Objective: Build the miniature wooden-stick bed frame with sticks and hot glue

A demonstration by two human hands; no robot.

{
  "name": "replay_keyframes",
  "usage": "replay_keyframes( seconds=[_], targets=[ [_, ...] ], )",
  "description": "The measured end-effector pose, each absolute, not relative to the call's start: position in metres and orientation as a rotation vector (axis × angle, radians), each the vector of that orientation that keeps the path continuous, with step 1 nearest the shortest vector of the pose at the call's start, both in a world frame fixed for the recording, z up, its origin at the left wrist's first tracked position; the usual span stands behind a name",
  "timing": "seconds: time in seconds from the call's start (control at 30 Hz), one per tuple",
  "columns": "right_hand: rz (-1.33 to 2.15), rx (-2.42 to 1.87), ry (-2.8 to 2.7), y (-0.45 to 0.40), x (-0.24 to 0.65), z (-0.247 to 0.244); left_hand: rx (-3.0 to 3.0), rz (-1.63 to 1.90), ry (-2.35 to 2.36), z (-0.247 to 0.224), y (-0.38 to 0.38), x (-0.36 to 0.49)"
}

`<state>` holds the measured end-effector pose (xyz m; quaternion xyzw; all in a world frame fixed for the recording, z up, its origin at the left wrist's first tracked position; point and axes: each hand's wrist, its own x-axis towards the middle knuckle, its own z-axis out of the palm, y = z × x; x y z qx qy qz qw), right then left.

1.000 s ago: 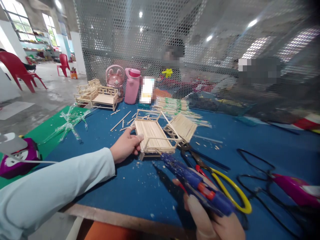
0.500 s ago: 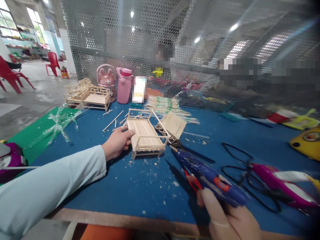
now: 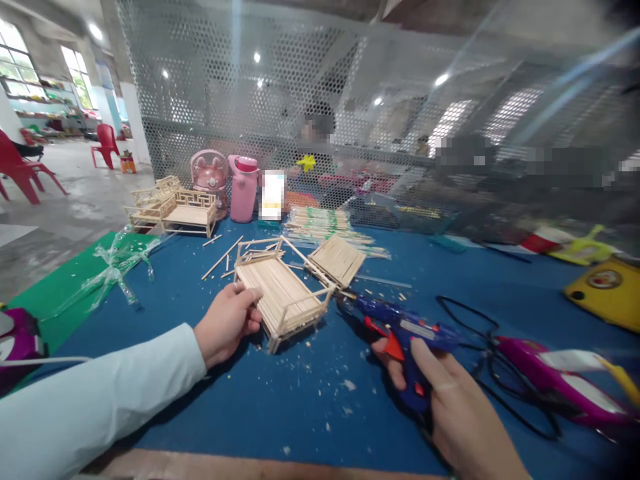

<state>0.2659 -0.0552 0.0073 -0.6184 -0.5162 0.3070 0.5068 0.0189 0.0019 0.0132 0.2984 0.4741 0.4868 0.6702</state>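
My left hand (image 3: 231, 320) grips the near left side of a miniature bed (image 3: 280, 290) built of thin wooden sticks, thumb on its slatted top. The bed is tilted a little, with rails at both ends. In my right hand (image 3: 435, 380) is a blue hot glue gun (image 3: 400, 320), fingers at its red trigger. The gun's nozzle points left, near the bed's right corner; whether they touch I cannot tell. Right behind the bed lies a second small slatted stick piece (image 3: 337, 260). Loose wooden sticks (image 3: 223, 259) are scattered behind my left hand.
Stick furniture (image 3: 187, 212) stands at the back left beside a pink bottle (image 3: 244, 190) and a lit phone (image 3: 273, 195). Stick bundles (image 3: 320, 223) lie before a perforated metal screen (image 3: 200, 87). A black cord (image 3: 463, 303) and a purple-white object (image 3: 560, 380) are at right.
The glue gun has swung from a slant to nearly level, and its nozzle is near the bed's right corner. My left hand has turned the bed somewhat.
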Motion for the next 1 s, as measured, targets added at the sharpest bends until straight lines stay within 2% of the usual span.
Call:
replay_keyframes(
  seconds=[0.17,0.33,0.43,0.57,0.77,1.0],
  targets=[
    [0.635,-1.517,-1.351,-0.024,0.289,0.031,0.537,1.172,1.078,0.015,-0.004,0.028],
    [0.046,-1.554,-1.698,0.037,0.301,0.05,0.503,1.174,1.005,0.011,-0.005,0.029],
    [-0.122,-1.703,-1.857,0.084,0.296,0.048,0.554,1.098,0.968,0.009,-0.004,0.026],
    [-0.107,-1.874,-1.837,0.124,0.278,0.04,0.631,1.017,0.959,0.006,-0.001,0.023],
    [-0.07,-2.072,-1.64,0.128,0.276,0.03,0.678,0.958,0.984,0.006,-0.001,0.022],
    [0.126,-1.949,-1.539,0.136,0.288,0.021,0.664,0.938,0.958,0.005,-0.001,0.021]
  ],
)
